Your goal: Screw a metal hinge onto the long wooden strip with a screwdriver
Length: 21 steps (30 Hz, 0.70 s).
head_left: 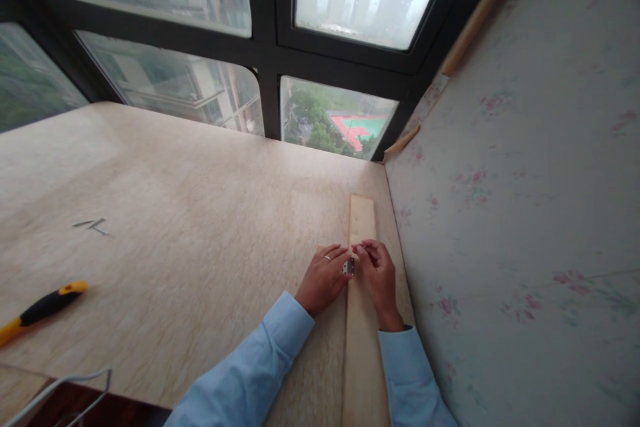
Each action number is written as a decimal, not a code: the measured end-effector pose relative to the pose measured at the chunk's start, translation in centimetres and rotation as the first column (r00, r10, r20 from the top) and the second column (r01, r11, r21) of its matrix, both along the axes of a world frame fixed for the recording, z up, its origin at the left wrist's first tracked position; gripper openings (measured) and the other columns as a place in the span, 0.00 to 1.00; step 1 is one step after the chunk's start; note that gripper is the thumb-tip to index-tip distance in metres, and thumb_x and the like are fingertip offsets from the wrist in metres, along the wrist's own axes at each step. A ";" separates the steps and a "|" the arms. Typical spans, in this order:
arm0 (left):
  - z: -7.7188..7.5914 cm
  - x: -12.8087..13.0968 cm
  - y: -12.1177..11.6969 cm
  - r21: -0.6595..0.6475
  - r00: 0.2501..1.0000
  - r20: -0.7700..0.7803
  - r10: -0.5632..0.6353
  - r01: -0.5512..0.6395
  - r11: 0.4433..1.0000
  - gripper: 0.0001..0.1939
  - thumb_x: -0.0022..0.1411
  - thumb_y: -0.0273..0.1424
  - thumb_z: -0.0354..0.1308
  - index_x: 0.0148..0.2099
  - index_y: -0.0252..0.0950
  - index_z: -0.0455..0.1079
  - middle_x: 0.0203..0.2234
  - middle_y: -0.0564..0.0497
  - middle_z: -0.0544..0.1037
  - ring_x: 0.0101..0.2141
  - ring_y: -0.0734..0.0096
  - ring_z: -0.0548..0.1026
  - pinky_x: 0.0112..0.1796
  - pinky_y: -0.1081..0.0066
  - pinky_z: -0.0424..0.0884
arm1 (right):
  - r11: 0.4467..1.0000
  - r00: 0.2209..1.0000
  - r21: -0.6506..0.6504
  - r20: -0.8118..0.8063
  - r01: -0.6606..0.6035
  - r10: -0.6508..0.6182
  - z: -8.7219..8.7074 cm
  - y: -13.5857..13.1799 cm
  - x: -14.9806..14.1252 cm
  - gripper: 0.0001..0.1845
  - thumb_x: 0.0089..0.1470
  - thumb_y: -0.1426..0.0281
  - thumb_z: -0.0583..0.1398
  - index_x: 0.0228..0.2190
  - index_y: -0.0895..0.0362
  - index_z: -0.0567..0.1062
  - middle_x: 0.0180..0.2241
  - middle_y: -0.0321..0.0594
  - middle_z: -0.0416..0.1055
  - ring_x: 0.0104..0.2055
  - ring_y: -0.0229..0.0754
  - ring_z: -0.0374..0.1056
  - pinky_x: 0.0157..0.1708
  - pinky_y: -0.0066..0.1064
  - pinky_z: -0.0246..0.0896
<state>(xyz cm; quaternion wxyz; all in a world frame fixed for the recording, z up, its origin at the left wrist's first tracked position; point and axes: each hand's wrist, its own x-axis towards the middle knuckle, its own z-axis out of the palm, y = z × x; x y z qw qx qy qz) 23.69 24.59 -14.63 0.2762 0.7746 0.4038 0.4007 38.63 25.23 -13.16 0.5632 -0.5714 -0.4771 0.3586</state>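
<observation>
A long pale wooden strip (pixel 362 220) lies on the marbled tabletop (pixel 190 213), running away from me beside the right wall. Both hands meet over its middle. My left hand (pixel 324 277), a ring on one finger, has its fingers curled against a small metal piece (pixel 349 267), perhaps a hinge, at the strip's left edge. My right hand (pixel 376 272) rests on the strip with thumb and fingertips pinched on something tiny that I cannot make out.
A yellow-and-black handled tool (pixel 40 307) lies at the left near the front edge. A few thin nails or screws (pixel 93 224) lie farther back. A white cable (pixel 65 383) loops at the bottom left. Floral wallpaper (pixel 525 200) stands at the right, windows (pixel 340 117) behind.
</observation>
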 end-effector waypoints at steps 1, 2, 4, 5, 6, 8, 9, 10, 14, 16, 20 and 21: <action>0.3 0.0 -0.5 -0.001 0.999 0.027 0.039 -0.039 0.999 0.18 0.61 0.29 0.58 0.54 0.35 0.69 0.52 0.42 0.73 0.56 0.59 0.66 0.57 0.54 0.61 | 1.000 0.998 0.004 0.058 -0.019 0.019 0.0 -0.1 0.2 0.11 0.53 0.61 0.62 0.35 0.55 0.73 0.35 0.41 0.77 0.40 0.45 0.74 0.42 0.37 0.67; 0.6 0.0 -1.0 -0.016 0.995 0.057 0.083 -0.082 0.996 0.16 0.61 0.29 0.57 0.52 0.35 0.70 0.51 0.42 0.74 0.55 0.60 0.68 0.56 0.55 0.62 | 0.999 0.994 0.003 0.108 -0.036 0.035 0.0 -0.1 0.4 0.10 0.53 0.61 0.61 0.34 0.55 0.74 0.35 0.41 0.77 0.40 0.45 0.73 0.42 0.37 0.67; 1.2 0.1 -2.3 -0.098 0.977 0.122 0.173 -0.161 0.982 0.13 0.63 0.29 0.54 0.50 0.35 0.71 0.48 0.42 0.75 0.50 0.62 0.71 0.53 0.58 0.66 | 0.998 0.983 -0.017 0.175 -0.058 0.060 -0.1 -0.1 0.8 0.10 0.53 0.62 0.61 0.33 0.55 0.76 0.35 0.41 0.78 0.38 0.44 0.72 0.40 0.35 0.66; 1.5 0.2 -2.9 -0.170 0.965 0.152 0.215 -0.189 0.967 0.13 0.63 0.29 0.53 0.49 0.35 0.71 0.46 0.42 0.76 0.47 0.63 0.73 0.50 0.60 0.69 | 0.998 0.979 -0.031 0.192 -0.062 0.066 -0.2 -0.1 1.0 0.10 0.53 0.62 0.61 0.33 0.55 0.77 0.35 0.41 0.78 0.37 0.44 0.72 0.39 0.35 0.66; 1.8 0.3 -3.6 -0.257 0.952 0.175 0.252 -0.203 0.945 0.12 0.63 0.29 0.53 0.49 0.35 0.70 0.45 0.43 0.76 0.44 0.64 0.74 0.45 0.63 0.71 | 0.997 0.977 -0.043 0.203 -0.063 0.070 -0.2 -0.1 1.1 0.10 0.52 0.62 0.62 0.33 0.55 0.78 0.34 0.41 0.78 0.36 0.44 0.72 0.38 0.35 0.66; 2.0 0.4 -4.8 -0.444 0.928 0.199 0.314 -0.200 0.873 0.13 0.61 0.29 0.53 0.48 0.35 0.70 0.43 0.43 0.76 0.39 0.66 0.76 0.39 0.67 0.72 | 0.997 0.971 -0.054 0.226 -0.063 0.074 -0.3 0.0 1.3 0.10 0.51 0.62 0.62 0.32 0.55 0.78 0.33 0.40 0.78 0.34 0.43 0.71 0.37 0.34 0.65; 2.1 0.4 -5.3 -0.528 0.918 0.208 0.337 -0.185 0.829 0.13 0.60 0.29 0.54 0.48 0.34 0.70 0.43 0.43 0.76 0.37 0.66 0.76 0.38 0.67 0.72 | 0.996 0.968 -0.053 0.239 -0.066 0.076 -0.3 0.1 1.3 0.10 0.50 0.62 0.63 0.31 0.55 0.78 0.32 0.40 0.78 0.33 0.43 0.71 0.36 0.34 0.65; 2.0 0.5 -5.7 -0.603 0.907 0.222 0.357 -0.160 0.782 0.14 0.59 0.29 0.55 0.47 0.34 0.70 0.43 0.43 0.76 0.37 0.66 0.76 0.39 0.67 0.72 | 0.996 0.965 -0.049 0.248 -0.070 0.080 -0.3 0.1 1.3 0.10 0.50 0.62 0.63 0.30 0.55 0.78 0.32 0.39 0.77 0.33 0.43 0.70 0.36 0.34 0.65; 1.7 0.6 -6.3 -0.815 0.835 0.364 0.413 0.070 0.575 0.19 0.54 0.30 0.61 0.48 0.31 0.67 0.43 0.39 0.76 0.41 0.62 0.76 0.41 0.66 0.72 | 0.996 0.960 -0.038 0.265 -0.086 0.092 -0.3 0.1 1.3 0.08 0.49 0.63 0.62 0.28 0.54 0.78 0.30 0.39 0.77 0.33 0.44 0.70 0.37 0.35 0.64; 1.6 0.6 -6.1 -0.858 0.790 0.416 0.450 0.175 0.484 0.22 0.51 0.30 0.63 0.49 0.30 0.66 0.44 0.37 0.75 0.43 0.61 0.76 0.39 0.67 0.72 | 0.995 0.954 -0.042 0.282 -0.093 0.101 -0.3 0.2 1.4 0.07 0.49 0.64 0.62 0.28 0.53 0.78 0.30 0.38 0.77 0.33 0.44 0.70 0.38 0.35 0.64; 1.9 0.5 -5.4 -0.898 0.763 0.412 0.498 0.248 0.363 0.24 0.50 0.31 0.65 0.49 0.30 0.65 0.45 0.36 0.75 0.41 0.62 0.76 0.36 0.70 0.72 | 0.992 0.949 -0.058 0.290 -0.109 0.122 -0.4 0.2 1.5 0.07 0.48 0.64 0.62 0.28 0.53 0.79 0.30 0.39 0.77 0.34 0.45 0.71 0.38 0.36 0.65; 2.1 0.5 -5.4 -0.903 0.767 0.407 0.497 0.253 0.348 0.24 0.50 0.31 0.65 0.49 0.30 0.66 0.46 0.36 0.76 0.42 0.62 0.76 0.36 0.70 0.71 | 0.992 0.950 -0.060 0.287 -0.112 0.125 -0.3 0.2 1.5 0.07 0.48 0.64 0.62 0.28 0.53 0.79 0.30 0.39 0.78 0.34 0.45 0.71 0.38 0.36 0.65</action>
